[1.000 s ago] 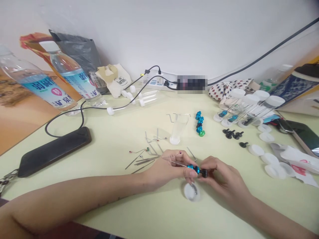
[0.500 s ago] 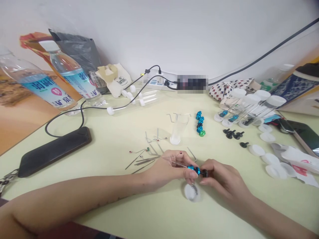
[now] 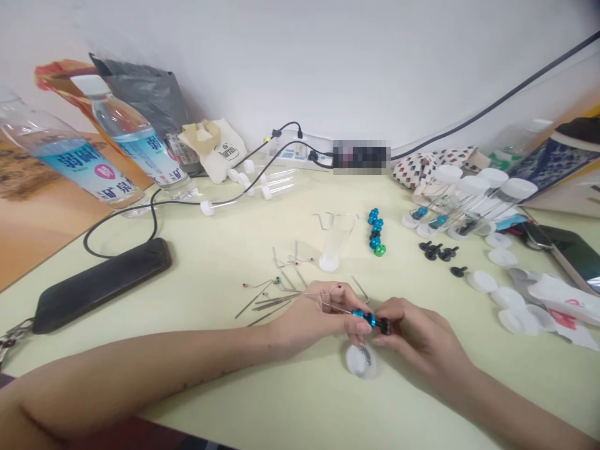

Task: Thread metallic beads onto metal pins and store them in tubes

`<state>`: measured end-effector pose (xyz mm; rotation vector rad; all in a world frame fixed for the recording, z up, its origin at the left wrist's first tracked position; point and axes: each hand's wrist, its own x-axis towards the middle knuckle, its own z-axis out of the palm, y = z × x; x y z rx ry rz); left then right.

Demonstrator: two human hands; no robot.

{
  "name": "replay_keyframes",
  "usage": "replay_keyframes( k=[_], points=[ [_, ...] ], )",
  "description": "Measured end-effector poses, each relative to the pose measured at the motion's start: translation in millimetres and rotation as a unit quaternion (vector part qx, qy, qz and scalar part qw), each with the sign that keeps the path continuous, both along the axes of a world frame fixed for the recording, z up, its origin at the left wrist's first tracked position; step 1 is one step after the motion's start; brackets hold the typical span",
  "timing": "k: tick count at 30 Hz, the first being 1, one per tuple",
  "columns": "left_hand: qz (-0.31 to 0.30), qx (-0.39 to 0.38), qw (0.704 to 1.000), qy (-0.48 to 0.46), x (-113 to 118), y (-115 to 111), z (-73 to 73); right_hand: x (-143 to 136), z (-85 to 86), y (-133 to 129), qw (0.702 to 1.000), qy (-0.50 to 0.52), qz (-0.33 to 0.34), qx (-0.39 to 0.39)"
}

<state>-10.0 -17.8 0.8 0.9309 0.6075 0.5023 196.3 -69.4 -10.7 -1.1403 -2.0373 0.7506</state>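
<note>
My left hand point(image 3: 330, 315) pinches a small blue-and-black metal fitting point(image 3: 364, 317) with a thin metal rod running out of it to the upper left. At the fitting's right end is a black round-headed knob point(image 3: 385, 326), held between the fingertips of my right hand point(image 3: 419, 334). Just below the hands lies a small white cap point(image 3: 359, 361) with small metal bits in it. Beyond them a clear tube point(image 3: 338, 234) stands on a white cap, thin bent rods across its top. Left of my wrist lie several thin metal rods point(image 3: 272, 300), some with small coloured ends.
Blue, black and green fittings point(image 3: 375, 232) stand in a row, with black screws point(image 3: 434, 250) to their right. White caps point(image 3: 509, 300) and filled tubes point(image 3: 473, 200) are at right. A black power bank point(image 3: 103, 284), water bottles point(image 3: 145, 144) and a cable point(image 3: 187, 202) occupy the left.
Both hands stay nearly in place on the fitting and knob. The whole view has shifted very slightly; nothing else visibly differs.
</note>
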Motion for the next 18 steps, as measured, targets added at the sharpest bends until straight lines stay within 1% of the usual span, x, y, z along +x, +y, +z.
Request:
replay_keyframes(
  k=[4, 9, 12, 18],
  points=[
    [0.001, 0.000, 1.000, -0.006, 0.1, -0.2, -0.8, -1.0, -3.4, -1.0, 1.000, 0.009, -0.004, 0.024],
    [-0.004, -0.005, 1.000, 0.001, -0.1, -0.5, 1.0, 2.3, -1.7, 0.3, 1.000, -0.001, 0.011, -0.002],
    [-0.004, -0.006, 1.000, 0.001, -0.1, -0.5, 0.9, 2.1, 0.8, 0.9, 1.000, -0.009, 0.020, -0.004],
    [-0.001, -0.005, 1.000, -0.007, 0.2, -0.4, -0.1, -1.6, -1.6, -0.3, 0.999, -0.007, 0.003, 0.047]
  ],
)
